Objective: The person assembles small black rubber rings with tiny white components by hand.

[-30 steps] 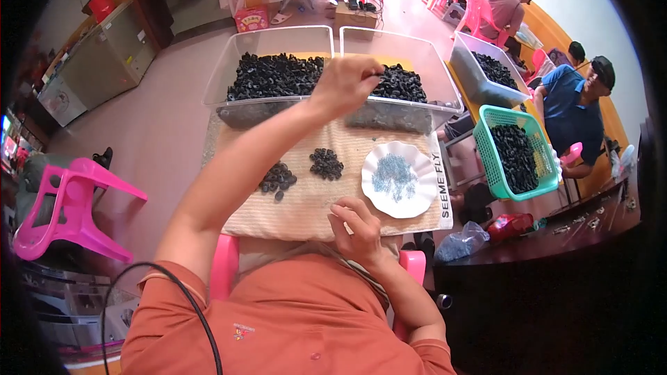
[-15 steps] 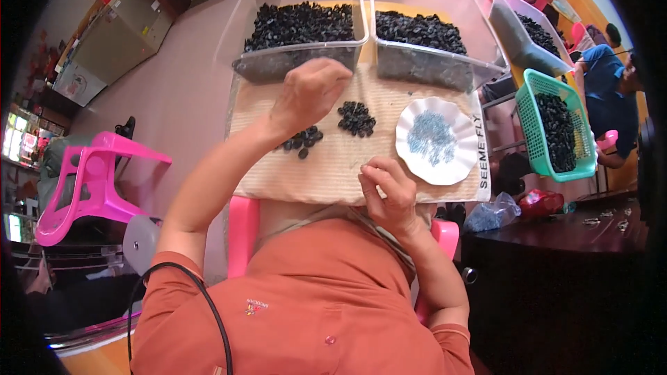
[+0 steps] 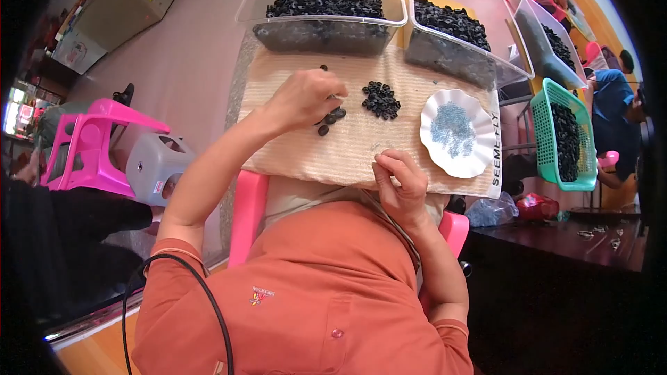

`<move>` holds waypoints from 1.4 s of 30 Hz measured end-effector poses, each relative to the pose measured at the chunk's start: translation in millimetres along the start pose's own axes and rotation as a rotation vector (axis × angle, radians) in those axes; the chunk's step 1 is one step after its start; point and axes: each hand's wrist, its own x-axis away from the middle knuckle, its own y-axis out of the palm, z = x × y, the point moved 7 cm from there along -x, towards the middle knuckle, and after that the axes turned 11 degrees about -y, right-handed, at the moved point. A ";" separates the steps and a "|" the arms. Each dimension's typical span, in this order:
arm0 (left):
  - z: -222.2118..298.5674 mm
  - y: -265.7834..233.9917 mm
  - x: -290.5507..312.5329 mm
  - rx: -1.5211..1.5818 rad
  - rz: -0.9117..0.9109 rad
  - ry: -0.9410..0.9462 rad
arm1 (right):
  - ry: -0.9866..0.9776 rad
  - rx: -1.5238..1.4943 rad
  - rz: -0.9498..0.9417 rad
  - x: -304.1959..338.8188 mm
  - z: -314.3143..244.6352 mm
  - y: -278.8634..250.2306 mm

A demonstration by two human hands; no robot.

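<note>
My left hand (image 3: 306,99) is over a loose group of round black pieces (image 3: 335,117) on the striped beige cloth (image 3: 292,153). Its fingers curl inward, and anything between them is hidden. Near the cloth's front edge, my right hand (image 3: 404,184) has thumb and fingertips drawn together in a pinch; what they hold is too small to make out. Beyond its fingertips lie a few tiny clear bits. Between the hands and further back sits a pile of small black rings (image 3: 381,101). A white scalloped plate (image 3: 432,154) to the right bears many tiny bluish clear pieces (image 3: 453,130).
Two clear plastic bins (image 3: 326,36) (image 3: 448,52) of black parts stand along the cloth's far edge. At the right are a green basket (image 3: 587,167) and another clear bin (image 3: 538,45). A pink stool (image 3: 104,146) and a grey stool (image 3: 156,160) stand left. A co-worker in blue (image 3: 613,104) sits far right.
My left hand has come back from beside the far left bin to the round black pieces. My right hand keeps its pinch near the cloth's front edge. The whole view has shifted slightly.
</note>
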 end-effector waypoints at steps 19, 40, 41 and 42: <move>21.0 30.8 72.6 -0.104 0.043 0.008 | 0.081 0.216 -0.069 -4.5 17.3 -15.3; 31.6 42.2 67.7 0.507 0.111 -0.100 | 0.247 0.572 -0.700 -10.4 54.8 13.6; 33.2 41.7 67.8 0.507 0.113 -0.100 | 0.245 0.572 -0.701 -9.8 54.1 12.4; 28.0 47.1 69.0 0.630 0.058 -0.221 | 0.236 0.546 -0.645 -11.6 49.4 9.4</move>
